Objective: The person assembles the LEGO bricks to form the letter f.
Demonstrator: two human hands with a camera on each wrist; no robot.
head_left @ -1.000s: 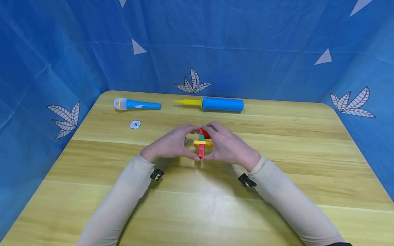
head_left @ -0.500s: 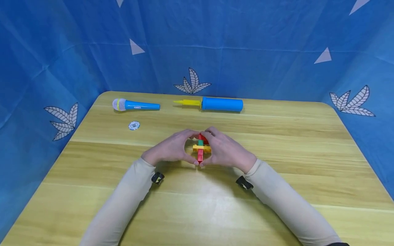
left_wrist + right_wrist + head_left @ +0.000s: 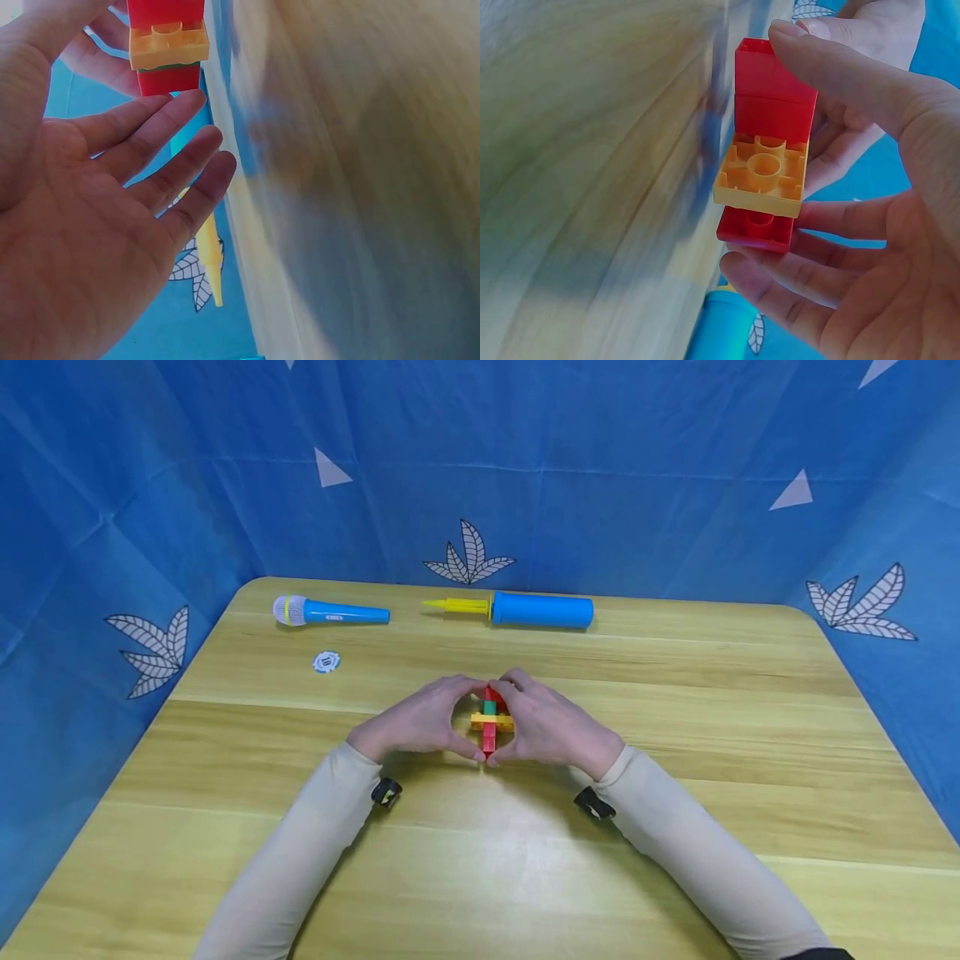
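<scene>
A stack of toy building blocks (image 3: 489, 732), with red, green and yellow-orange bricks, is held between both hands at mid-table. The left hand (image 3: 422, 718) has its thumb at the near end and fingertips at the far end. From the other side the right hand (image 3: 551, 722) pinches the same two ends and covers part of the stack. In the right wrist view, a yellow-orange brick (image 3: 763, 176) shows its hollow underside and sticks out between red bricks (image 3: 772, 116). The left wrist view shows the left palm (image 3: 90, 247) and spread fingers beside the stack.
Along the table's (image 3: 720, 777) far side lie a blue toy microphone (image 3: 341, 612) and a blue hand pump (image 3: 542, 610) with a yellow nozzle. A round white-and-blue chip (image 3: 326, 662) lies before the microphone. Blue patterned cloth (image 3: 600, 460) hangs behind.
Over the first half second, both hands and the block stack shift slightly toward the person. Since then they have stayed almost still, with the same grip.
</scene>
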